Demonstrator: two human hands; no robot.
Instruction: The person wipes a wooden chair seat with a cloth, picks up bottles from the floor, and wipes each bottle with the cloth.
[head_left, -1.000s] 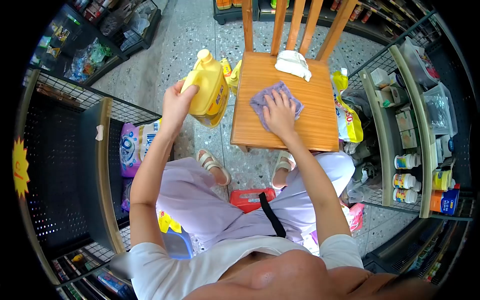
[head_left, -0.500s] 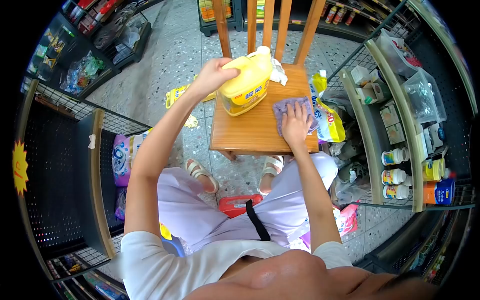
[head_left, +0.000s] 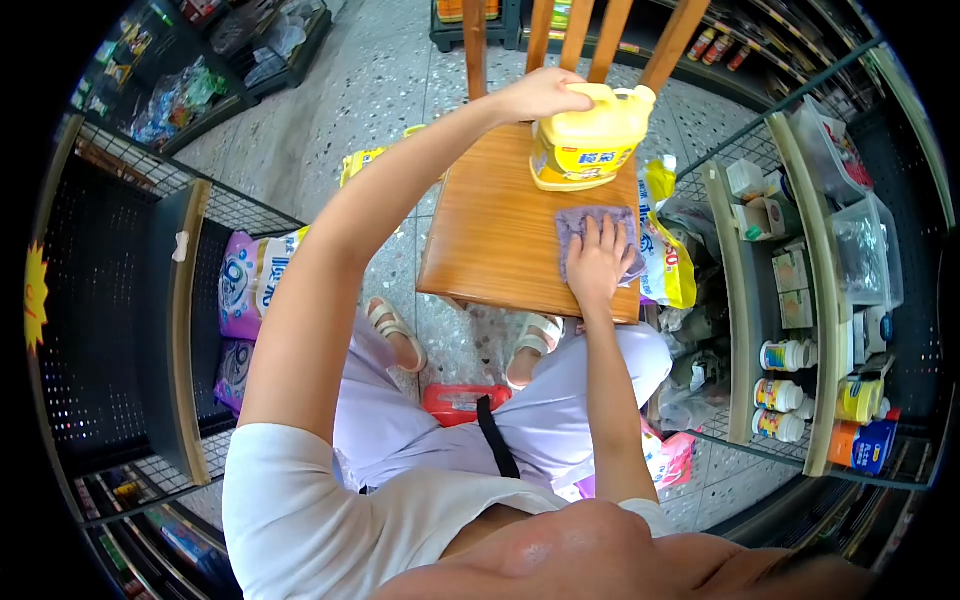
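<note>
My left hand is closed round the handle at the top of a yellow plastic jug with a printed label. The jug is at the back right of a wooden chair seat, near the backrest slats. Whether its base rests on the seat or hangs just above it, I cannot tell. My right hand lies flat, fingers spread, on a purple cloth at the seat's right edge, in front of the jug.
A yellow and white bag stands right of the chair. Beyond it are shelves with white bottles and clear plastic bins. Purple detergent bags stand at a shelf on the left. A red container lies between my feet.
My left hand has carried the yellow jug to the right and back across the seat. The white crumpled piece behind it no longer shows. My right hand stays on the cloth.
</note>
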